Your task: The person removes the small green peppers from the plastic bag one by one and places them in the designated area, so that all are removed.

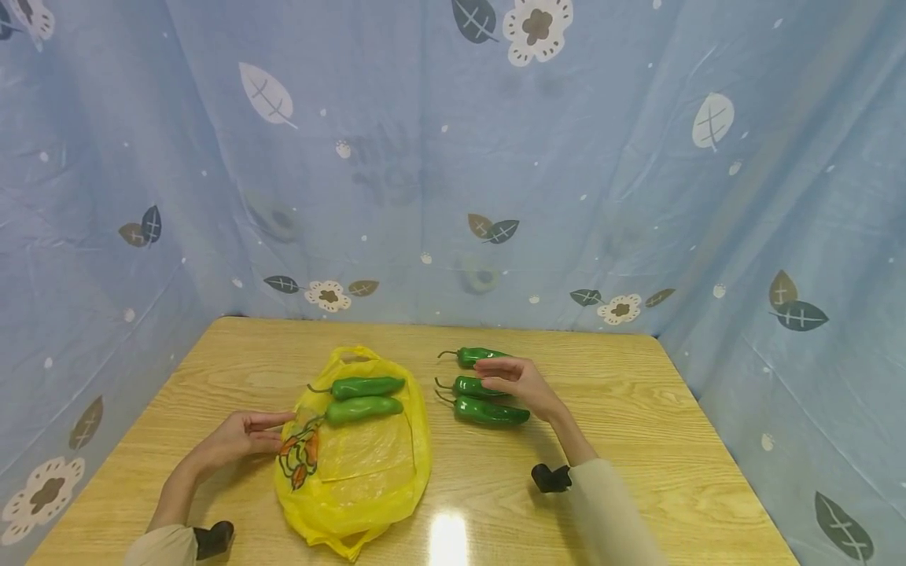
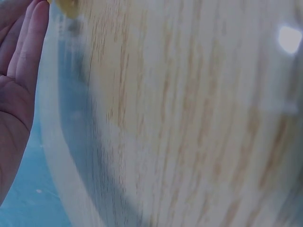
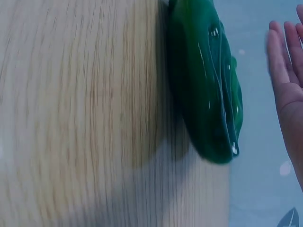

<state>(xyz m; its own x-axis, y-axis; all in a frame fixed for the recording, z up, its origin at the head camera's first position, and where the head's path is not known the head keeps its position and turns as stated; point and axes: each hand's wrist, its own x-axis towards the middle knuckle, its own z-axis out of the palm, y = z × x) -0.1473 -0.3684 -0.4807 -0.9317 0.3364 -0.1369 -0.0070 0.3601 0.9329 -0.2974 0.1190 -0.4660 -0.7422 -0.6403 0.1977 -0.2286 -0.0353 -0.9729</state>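
Note:
A yellow plastic bag [image 1: 368,464] lies flat on the table, with orange and dark printing on its left side. Two green peppers [image 1: 363,409] rest on its upper half, side by side. My left hand [image 1: 237,440] is at the bag's left edge, fingers extended, fingertips touching the plastic. To the right of the bag, three darker green peppers [image 1: 488,413] lie on the table with stems pointing left. Over them hovers my right hand [image 1: 520,384], fingers loosely extended and holding nothing; it partly hides the upper two. The right wrist view shows the peppers [image 3: 203,90] close up beside that hand.
The wooden table [image 1: 602,393] has a bright reflection near its front edge. A blue curtain [image 1: 425,196] with leaf and flower prints hangs behind and along both sides. A black wrist mount [image 1: 550,478] sits on each forearm.

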